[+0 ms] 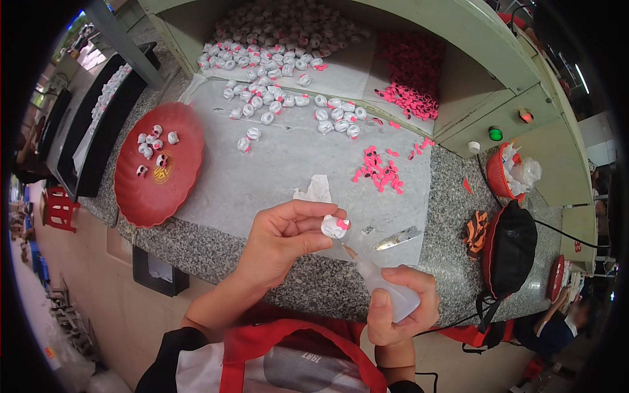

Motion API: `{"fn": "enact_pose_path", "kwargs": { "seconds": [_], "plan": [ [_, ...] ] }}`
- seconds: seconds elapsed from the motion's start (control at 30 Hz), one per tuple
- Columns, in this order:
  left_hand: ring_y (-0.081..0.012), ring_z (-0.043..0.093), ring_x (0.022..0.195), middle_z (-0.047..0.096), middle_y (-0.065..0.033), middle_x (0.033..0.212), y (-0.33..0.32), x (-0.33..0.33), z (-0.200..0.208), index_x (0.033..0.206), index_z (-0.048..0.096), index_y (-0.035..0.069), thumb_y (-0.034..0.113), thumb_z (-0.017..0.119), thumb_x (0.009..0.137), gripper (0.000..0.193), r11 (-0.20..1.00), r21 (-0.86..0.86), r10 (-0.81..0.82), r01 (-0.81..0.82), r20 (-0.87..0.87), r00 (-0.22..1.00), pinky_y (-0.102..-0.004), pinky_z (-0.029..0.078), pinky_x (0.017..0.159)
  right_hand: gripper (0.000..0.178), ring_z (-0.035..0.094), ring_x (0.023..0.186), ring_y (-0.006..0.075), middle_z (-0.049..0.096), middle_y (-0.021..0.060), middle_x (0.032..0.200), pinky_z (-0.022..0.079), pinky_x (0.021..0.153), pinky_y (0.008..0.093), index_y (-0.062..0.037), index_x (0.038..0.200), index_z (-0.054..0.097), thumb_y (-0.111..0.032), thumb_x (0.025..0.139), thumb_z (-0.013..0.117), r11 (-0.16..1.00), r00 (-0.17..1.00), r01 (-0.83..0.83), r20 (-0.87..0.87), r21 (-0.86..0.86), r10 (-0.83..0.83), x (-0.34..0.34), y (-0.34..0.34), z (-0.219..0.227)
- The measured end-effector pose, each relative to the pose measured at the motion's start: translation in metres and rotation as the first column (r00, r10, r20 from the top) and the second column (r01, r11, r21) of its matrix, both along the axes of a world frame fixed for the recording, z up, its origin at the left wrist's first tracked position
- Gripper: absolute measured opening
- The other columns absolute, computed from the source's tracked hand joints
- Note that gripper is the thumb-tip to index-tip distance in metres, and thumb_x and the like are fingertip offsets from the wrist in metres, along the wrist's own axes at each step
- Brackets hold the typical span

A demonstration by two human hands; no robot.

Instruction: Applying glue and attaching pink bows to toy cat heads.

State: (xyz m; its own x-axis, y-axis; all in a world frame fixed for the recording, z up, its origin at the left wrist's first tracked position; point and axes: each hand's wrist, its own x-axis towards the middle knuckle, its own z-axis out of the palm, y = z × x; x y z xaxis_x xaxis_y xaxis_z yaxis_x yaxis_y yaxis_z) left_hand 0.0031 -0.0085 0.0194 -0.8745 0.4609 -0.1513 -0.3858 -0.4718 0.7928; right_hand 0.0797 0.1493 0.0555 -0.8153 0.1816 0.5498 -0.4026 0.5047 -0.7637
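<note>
My left hand pinches a small white figure head with a pink patch on it, between thumb and fingers. Wrapped in my right hand is a translucent white squeeze bottle. Its thin nozzle points up and left, with the tip close to the lower edge of the head; whether they touch I cannot tell. Just beyond the bottle, a stained metal blade lies on the white paper sheet. A torn scrap of paper rests beyond my left fingers.
Many white heads and a pile of pink pieces lie on the sheet. At left stands a red scalloped tray with several heads. To the right are a black bag, an orange-striped cloth and a red basket. A green shelf overhangs the back.
</note>
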Motion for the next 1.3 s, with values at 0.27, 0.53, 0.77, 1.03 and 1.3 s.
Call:
{"fn": "enact_pose_path", "kwargs": {
  "seconds": [0.27,0.53,0.77,1.03,1.3],
  "plan": [
    [-0.0241,0.056,0.097,0.057,-0.0167,0.103,-0.004,-0.003,-0.004,0.105,0.052,-0.003,-0.013,0.055,0.071,0.036,1.000,0.001,0.001,-0.001,0.006,1.000,-0.0330,0.046,0.082,0.022,0.059,0.053,0.0196,0.060,0.0118,0.069,0.048,0.049,0.0266,0.0044,0.084,0.053,-0.008,0.067,0.058,1.000,1.000,0.027,0.011,-0.010,-0.027,0.001,0.004,-0.006],
    [-0.0201,0.057,0.095,0.058,-0.0139,0.101,-0.002,-0.001,-0.020,0.105,0.051,-0.004,-0.013,0.054,0.071,0.035,0.998,-0.060,0.015,-0.014,0.027,1.000,-0.0299,0.045,0.083,0.028,0.059,0.064,0.0193,0.058,0.0129,0.092,0.049,0.051,0.0278,-0.0043,0.098,0.054,-0.011,0.072,0.061,0.816,0.807,0.290,0.586,-0.500,0.072,-0.063,0.030,-0.085],
    [-0.0219,0.057,0.094,0.058,-0.0140,0.101,-0.022,-0.001,-0.026,0.106,0.051,-0.003,-0.011,0.055,0.071,0.036,0.971,-0.081,0.223,-0.225,-0.027,0.974,-0.0309,0.044,0.085,0.016,0.060,0.074,0.0258,0.062,0.0113,0.084,0.047,0.066,0.0326,-0.0077,0.080,0.065,-0.017,0.068,0.067,0.796,0.786,0.201,0.390,0.571,-0.479,-0.117,0.020,-0.085],
    [-0.0214,0.057,0.093,0.058,-0.0135,0.100,-0.008,-0.001,-0.026,0.105,0.052,-0.004,-0.011,0.055,0.071,0.035,0.980,-0.102,0.173,-0.172,0.006,0.985,-0.0325,0.045,0.084,0.016,0.060,0.074,0.0268,0.062,0.0109,0.081,0.047,0.065,0.0351,-0.0083,0.080,0.065,-0.019,0.068,0.067,0.895,0.885,0.133,0.354,0.427,-0.301,-0.115,0.025,-0.090],
    [-0.0228,0.057,0.092,0.057,-0.0131,0.101,-0.006,-0.002,-0.027,0.104,0.052,-0.004,-0.011,0.055,0.071,0.034,0.979,-0.084,0.185,-0.186,-0.015,0.983,-0.0366,0.045,0.086,0.018,0.060,0.060,0.0223,0.061,0.0112,0.071,0.047,0.058,0.0331,-0.0020,0.081,0.062,-0.015,0.068,0.065,0.778,0.908,-0.008,0.330,0.628,-0.257,-0.121,0.041,-0.086]
  ]
}}
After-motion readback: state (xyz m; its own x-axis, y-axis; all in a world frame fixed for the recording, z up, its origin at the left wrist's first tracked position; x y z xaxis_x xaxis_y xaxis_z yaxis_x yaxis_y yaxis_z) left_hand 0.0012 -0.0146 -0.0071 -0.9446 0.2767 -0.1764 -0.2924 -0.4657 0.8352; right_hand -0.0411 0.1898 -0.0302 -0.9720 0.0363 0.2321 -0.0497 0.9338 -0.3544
